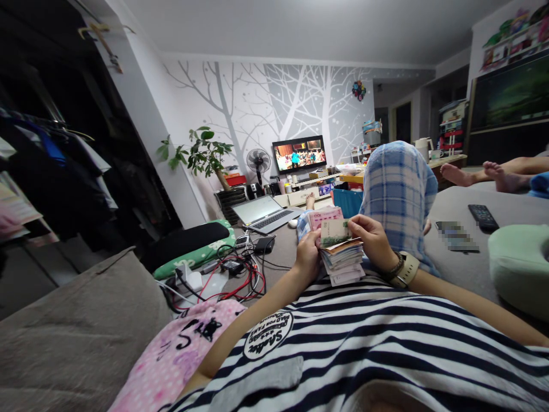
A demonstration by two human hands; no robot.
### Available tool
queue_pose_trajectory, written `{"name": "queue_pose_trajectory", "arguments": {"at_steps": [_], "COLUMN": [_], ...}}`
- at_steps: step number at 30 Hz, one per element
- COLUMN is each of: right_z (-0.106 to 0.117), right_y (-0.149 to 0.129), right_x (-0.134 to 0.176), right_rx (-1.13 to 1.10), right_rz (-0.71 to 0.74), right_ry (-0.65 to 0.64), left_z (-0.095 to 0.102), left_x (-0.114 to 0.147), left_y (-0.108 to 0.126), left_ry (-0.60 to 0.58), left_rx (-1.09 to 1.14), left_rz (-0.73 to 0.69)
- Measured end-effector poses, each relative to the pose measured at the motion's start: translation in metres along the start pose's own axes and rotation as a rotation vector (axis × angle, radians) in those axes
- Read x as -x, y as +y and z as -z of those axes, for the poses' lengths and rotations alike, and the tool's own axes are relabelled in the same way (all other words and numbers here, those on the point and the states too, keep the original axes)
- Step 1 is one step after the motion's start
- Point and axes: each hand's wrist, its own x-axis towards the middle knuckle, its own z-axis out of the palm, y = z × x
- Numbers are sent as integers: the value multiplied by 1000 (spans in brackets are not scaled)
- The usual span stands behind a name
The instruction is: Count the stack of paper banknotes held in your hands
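Observation:
Fingers wrapped round one side of a thick wad of banknotes (343, 262), my left hand (307, 255) holds it above my lap. The wad's lower edges fan out toward my striped shirt. On top lies a greenish banknote (334, 230), its right end pinched between the thumb and fingers of my right hand (371, 233). Pinkish banknotes (325, 215) stick out beyond it at the far side. The fingers of my left hand behind the wad are hidden. A watch (406, 270) and a dark bracelet are on my right wrist.
To the left are an open laptop (268, 216), tangled cables (246, 274) and a green-edged cushion (193, 246). A remote (483, 218), a phone-like object with a blurred surface (457, 236) and a pale green pillow (521, 269) lie right. Another person's feet (493, 173) rest beyond.

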Motion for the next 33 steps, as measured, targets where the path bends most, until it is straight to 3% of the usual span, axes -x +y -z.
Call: {"name": "queue_pose_trajectory", "arguments": {"at_steps": [9, 14, 18, 25, 29, 33], "right_z": [2, 1, 1, 0, -2, -1], "right_y": [1, 6, 8, 3, 1, -1], "right_x": [1, -4, -6, -3, -1, -1], "right_rx": [-13, -20, -7, 3, -22, -46], "right_rz": [-53, -89, -107, -57, -32, -34], "right_ry": [-77, 25, 5, -33, -68, -85], "left_z": [4, 1, 0, 2, 6, 8], "left_x": [-1, 4, 7, -4, -9, -5], "left_y": [-1, 3, 4, -4, -6, -3], "left_ry": [-103, -152, -194, -34, 31, 7], "left_rx": [-1, -19, -31, 30, -36, -86], "left_rz": [89, 103, 90, 108, 37, 4]}}
